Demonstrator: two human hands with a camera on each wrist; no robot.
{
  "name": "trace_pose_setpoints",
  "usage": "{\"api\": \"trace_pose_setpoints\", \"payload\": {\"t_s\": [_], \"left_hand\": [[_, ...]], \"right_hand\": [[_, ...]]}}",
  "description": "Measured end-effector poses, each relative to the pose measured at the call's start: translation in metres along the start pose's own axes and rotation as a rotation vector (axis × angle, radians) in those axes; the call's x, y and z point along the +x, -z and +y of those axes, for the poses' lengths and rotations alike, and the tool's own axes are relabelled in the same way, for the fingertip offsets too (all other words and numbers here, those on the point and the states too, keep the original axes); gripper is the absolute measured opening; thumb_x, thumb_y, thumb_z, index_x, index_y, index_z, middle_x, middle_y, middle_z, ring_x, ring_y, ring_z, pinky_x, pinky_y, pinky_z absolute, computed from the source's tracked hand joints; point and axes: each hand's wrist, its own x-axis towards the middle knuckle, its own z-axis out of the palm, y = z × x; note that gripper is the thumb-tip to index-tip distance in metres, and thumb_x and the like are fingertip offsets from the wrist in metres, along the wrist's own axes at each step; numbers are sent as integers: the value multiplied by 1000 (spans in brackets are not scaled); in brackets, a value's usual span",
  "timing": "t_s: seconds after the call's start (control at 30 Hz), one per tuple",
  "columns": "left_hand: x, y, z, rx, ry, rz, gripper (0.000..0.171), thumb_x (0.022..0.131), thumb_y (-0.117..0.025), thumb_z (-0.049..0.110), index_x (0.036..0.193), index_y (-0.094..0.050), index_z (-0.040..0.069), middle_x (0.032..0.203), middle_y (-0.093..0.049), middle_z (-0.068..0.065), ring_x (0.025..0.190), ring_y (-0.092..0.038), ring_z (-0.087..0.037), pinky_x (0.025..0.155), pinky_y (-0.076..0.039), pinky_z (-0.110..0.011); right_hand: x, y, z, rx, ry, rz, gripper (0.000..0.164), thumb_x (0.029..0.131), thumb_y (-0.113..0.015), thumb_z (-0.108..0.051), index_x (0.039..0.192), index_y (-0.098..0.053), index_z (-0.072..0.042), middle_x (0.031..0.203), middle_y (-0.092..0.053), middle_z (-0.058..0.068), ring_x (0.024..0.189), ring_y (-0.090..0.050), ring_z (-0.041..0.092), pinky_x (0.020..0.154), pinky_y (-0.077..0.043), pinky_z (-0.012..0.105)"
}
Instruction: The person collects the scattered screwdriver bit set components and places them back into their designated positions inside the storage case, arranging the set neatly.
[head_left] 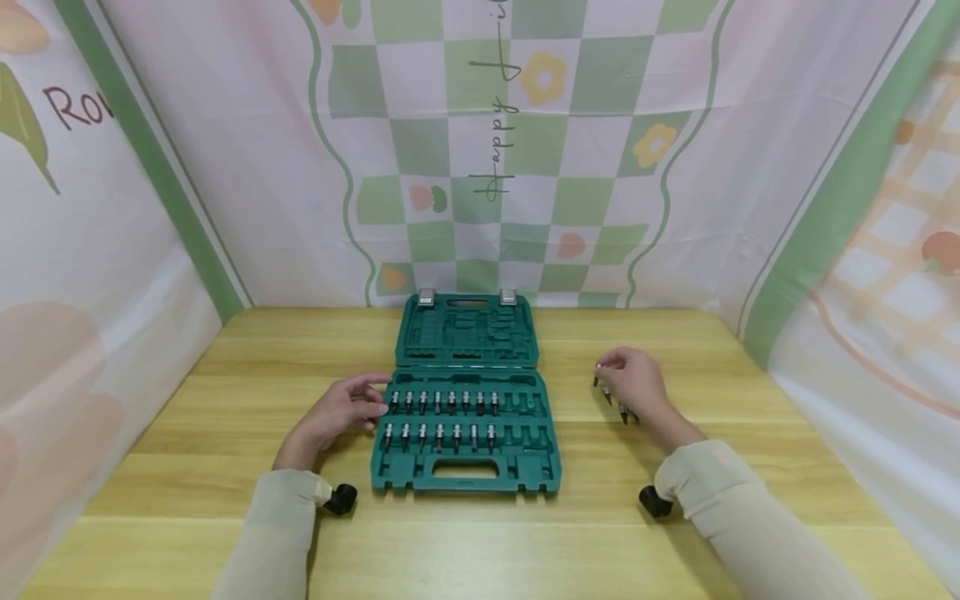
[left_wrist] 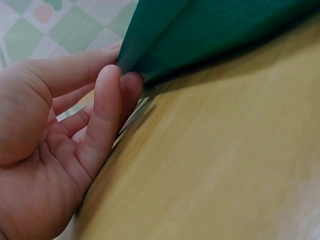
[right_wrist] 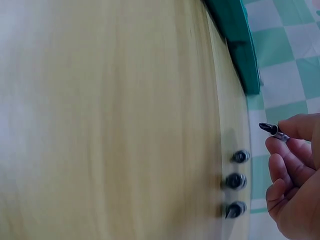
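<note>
An opened green tool case point(head_left: 467, 483) lies on the table with two rows of bit sockets point(head_left: 452, 404) in its lower half. At its left edge my left hand point(head_left: 341, 410) rests its fingertips on the case's side; in the left wrist view, relaxed fingers point(left_wrist: 102, 107) touch the green corner point(left_wrist: 150, 45). To the right of the case, my right hand point(head_left: 633, 383) pinches a screwdriver bit socket point(right_wrist: 272, 129) between thumb and finger, its dark cross-shaped tip pointing away from the fingers. Below that hand, three more bit sockets point(right_wrist: 235, 181) stand in a row on the table.
The case's lid point(head_left: 468, 329) lies back towards the printed curtain point(head_left: 480, 167). Slots point(head_left: 525, 435) without sockets show at the right ends of both rows. Wooden tabletop point(head_left: 465, 550) extends around the case, with curtains on both sides.
</note>
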Motion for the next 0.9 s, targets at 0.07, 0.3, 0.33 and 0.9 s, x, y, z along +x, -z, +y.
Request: {"api": "trace_pose_setpoints", "payload": {"t_s": [0.07,0.3,0.33,0.9], "left_hand": [[0,0,-1,-1,-1,3,52,92,-65,3,141,-48,5,102,-56,-15,78,-60,-25,66,-56,-35],[0,0,-2,4,4,8,51,92,-65,3,141,-49,6,102,-56,-16,78,-60,-25,67,-56,-35],[0,0,-2,3,4,8,51,92,-65,3,140,-49,6,102,-56,-16,78,-59,-25,67,-56,-35],[0,0,0,3,-12,-13,53,92,-64,2,142,-46,2,100,-55,-16,77,-59,-24,66,-56,-34]], "right_hand": [[-1,-2,-3,-4,21,-3,13,92,-65,-12,96,-68,-1,87,-67,11,77,-61,24,62,-50,32],[-6,-8,-12,29,34,-30,11,91,-67,-12,94,-69,-1,85,-67,9,78,-60,24,64,-47,33],[-6,-9,-14,38,32,-38,12,91,-67,-12,94,-69,-1,85,-67,9,79,-59,24,65,-47,33],[-14,-23,-29,124,23,-98,9,90,-69,-9,94,-69,-1,89,-68,9,85,-60,25,69,-48,34]]}}
